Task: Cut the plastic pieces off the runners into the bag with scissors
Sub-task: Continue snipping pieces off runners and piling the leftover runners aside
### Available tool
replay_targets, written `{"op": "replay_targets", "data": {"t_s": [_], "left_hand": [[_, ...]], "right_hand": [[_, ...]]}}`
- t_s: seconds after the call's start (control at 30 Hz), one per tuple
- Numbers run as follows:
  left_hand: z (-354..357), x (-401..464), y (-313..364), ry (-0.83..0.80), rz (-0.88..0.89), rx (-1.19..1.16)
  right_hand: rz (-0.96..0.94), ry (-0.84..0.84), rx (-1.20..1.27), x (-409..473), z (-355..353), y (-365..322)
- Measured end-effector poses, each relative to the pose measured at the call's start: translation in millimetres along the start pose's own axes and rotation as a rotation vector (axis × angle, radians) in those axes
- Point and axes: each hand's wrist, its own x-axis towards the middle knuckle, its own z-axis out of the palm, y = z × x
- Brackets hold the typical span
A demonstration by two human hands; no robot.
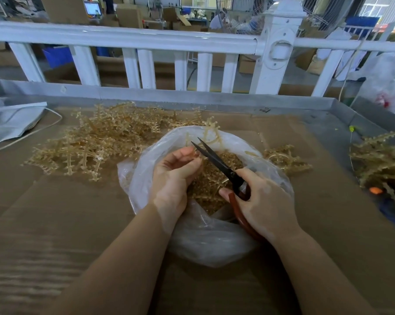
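Over the open bag [198,235], the left hand [172,178] pinches a light, springy runner [211,135] — best held by its stem — while the right hand [263,201] grips the part-open scissors [217,161].

Soft, even daylight falls on my work; the brightest spots are the windows [373,6] far off at the top right, nearly washed out. Shadows under my forearms are faint and short. The clear bag [214,242] catches a mild sheen along its folds. The white railing [123,38] bows with the wide lens, and straight lines bend near the edges. The cardboard [44,258] at the lower left smears into streaks, and the background is soft.
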Motion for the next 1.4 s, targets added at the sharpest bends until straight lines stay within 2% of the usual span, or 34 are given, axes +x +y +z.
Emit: {"op": "replay_targets", "data": {"t_s": [0.53, 0.73, 0.9, 1.07, 1.23, 1.4], "left_hand": [[-0.5, -3.9, -2.4, -0.044, 0.112, 0.146], [-0.8, -1.8, -0.8, -0.024, 0.033, 0.104], [0.2, -3.1, -2.1, -0.008, 0.066, 0.112], [0.5, -0.6, -1.2, 0.008, 0.011, 0.057], [0.5, -0.7, -3.2, 0.008, 0.034, 0.061], [-0.6, -0.6, -5.6, 0.027, 0.099, 0.166]], "right_hand": [[0.015, 0.001, 0.026, -1.9, -1.1, -2.2], [0.024, -0.004, 0.027, -1.9, -1.5, -2.8], [0.033, -0.032, 0.054, -0.8, -3.9, -2.8], [0.04, -0.061, 0.063, 0.9, -6.3, -2.6], [0.042, -0.093, 0.071, 3.8, -7.0, -1.3], [0.042, -0.116, 0.09, 4.4, -9.4, -0.1]]}}
